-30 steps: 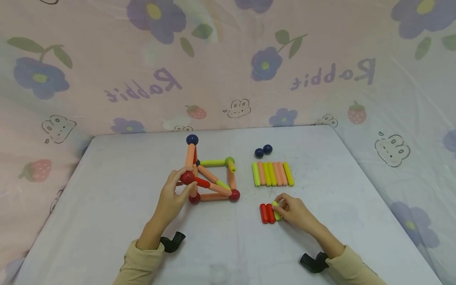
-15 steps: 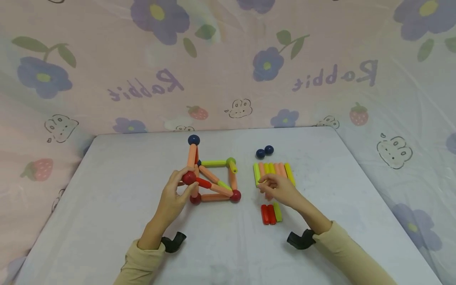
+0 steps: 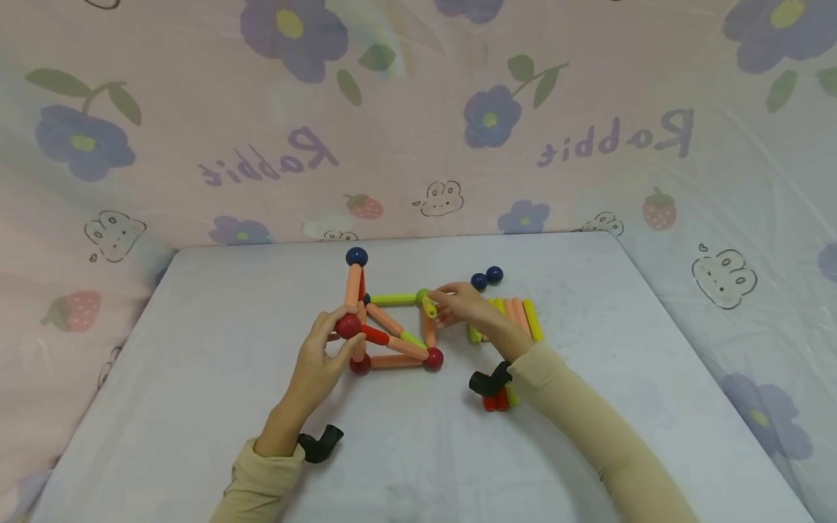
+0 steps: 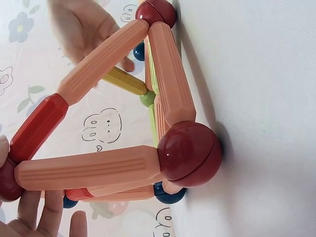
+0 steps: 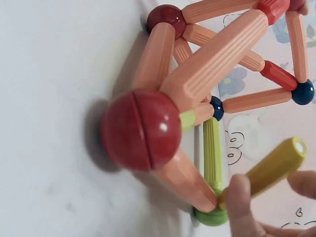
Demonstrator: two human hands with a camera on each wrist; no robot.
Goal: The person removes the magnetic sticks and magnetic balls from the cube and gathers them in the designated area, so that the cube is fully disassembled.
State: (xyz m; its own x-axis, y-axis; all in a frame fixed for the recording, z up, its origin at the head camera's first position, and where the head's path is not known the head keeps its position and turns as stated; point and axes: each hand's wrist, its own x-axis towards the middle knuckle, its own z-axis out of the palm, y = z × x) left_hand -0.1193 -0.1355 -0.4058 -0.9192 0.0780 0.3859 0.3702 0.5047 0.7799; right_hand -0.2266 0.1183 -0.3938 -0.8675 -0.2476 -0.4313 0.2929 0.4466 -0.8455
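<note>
A frame of magnetic rods and balls stands mid-table, with salmon rods [image 3: 397, 362] joining its red corner balls [image 5: 143, 131]. My left hand [image 3: 322, 356] pinches the raised red ball [image 3: 349, 326] between thumb and fingers. A blue ball [image 3: 356, 256] tops the far left part. My right hand [image 3: 463, 303] is at the green ball [image 5: 211, 217] in the far right corner. From that ball a yellow rod [image 5: 276, 168] slants up, its tip free. In the right wrist view, my thumb overlaps the rod's lower part and a fingertip lies on its other side, the two spread apart.
Two loose blue balls [image 3: 487, 277] lie at the back right. A row of salmon, yellow and green rods [image 3: 531, 319] is partly behind my right forearm. Closer in, red rods [image 3: 495, 402] and a green one sit below the black wrist mount [image 3: 490, 380].
My right hand has left the short red and green rods, passing over the rod row to the frame's green ball. My left hand keeps its hold on the red ball.
</note>
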